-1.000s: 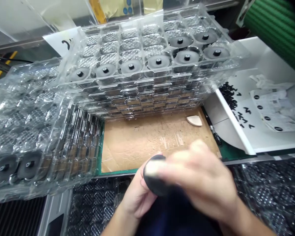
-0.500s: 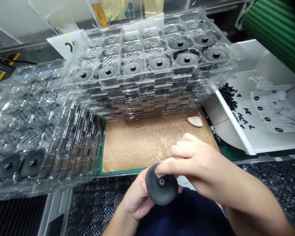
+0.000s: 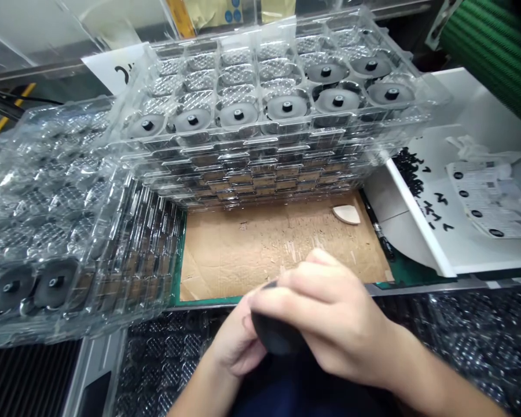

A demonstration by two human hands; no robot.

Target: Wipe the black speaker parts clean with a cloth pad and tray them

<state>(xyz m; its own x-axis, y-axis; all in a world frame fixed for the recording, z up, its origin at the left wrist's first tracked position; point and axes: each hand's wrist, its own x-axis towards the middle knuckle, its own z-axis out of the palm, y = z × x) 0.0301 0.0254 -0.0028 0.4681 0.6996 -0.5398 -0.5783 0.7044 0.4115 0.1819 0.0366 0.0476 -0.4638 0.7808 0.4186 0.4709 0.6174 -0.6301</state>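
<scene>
Both hands meet near the bottom centre around a round black disc part (image 3: pixel 274 337). My left hand (image 3: pixel 232 346) cups the disc from below and the left, fingers curled round it. Over the top of the disc lies my right hand (image 3: pixel 330 324), its fingers wrapped across and hiding most of the part. The disc's central hole is covered. Just beyond the hands lies a scuffed brown cardboard sheet (image 3: pixel 243 249) on a green mat.
A stack of clear blister trays (image 3: pixel 269 145) stands behind the cardboard, its top tray holding several black discs. Another tray stack (image 3: pixel 61 231) sits left. A white bin (image 3: pixel 460 231) with small black pieces and label sheets is right. A small wedge (image 3: pixel 346 215) rests on the cardboard.
My right hand has come down over the disc and now covers its face, which showed a central hole half a second ago. The view shifted slightly.
</scene>
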